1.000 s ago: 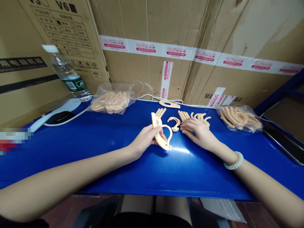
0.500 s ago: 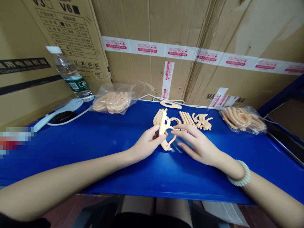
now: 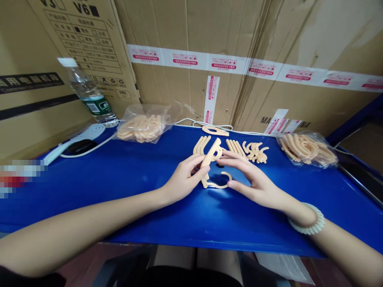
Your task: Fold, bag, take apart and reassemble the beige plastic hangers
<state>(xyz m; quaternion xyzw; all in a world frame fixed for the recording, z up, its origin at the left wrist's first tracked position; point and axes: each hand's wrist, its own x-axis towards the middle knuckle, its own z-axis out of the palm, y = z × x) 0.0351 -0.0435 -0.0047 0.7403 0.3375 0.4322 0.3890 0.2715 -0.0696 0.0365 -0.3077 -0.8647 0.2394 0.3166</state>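
My left hand (image 3: 185,179) pinches a beige plastic folding hanger (image 3: 212,153) by its body, which stands tilted above the blue table. From its lower end a curved hook (image 3: 223,186) reaches out to the right. My right hand (image 3: 254,179) is beside it with fingers apart; its fingertips are near the upper part and its thumb is at the hook's tip. Behind the hands lie several curved arm pieces (image 3: 200,144), a group of straight-looking strips (image 3: 235,148), a cluster of small hooks (image 3: 255,152) and one looped piece (image 3: 215,131).
Plastic bags of beige parts lie at left (image 3: 140,127) and right (image 3: 308,149). A water bottle (image 3: 92,99), a white brush-like item (image 3: 77,137) and a dark mouse-like object (image 3: 82,147) are at left. White cable (image 3: 191,120) runs along cardboard boxes (image 3: 185,24). A dark flat device (image 3: 362,183) lies right.
The hanger's body has tilted to the right at its top, and its hook has swung down and outward at the lower end. My right thumb has moved to the hook's tip.
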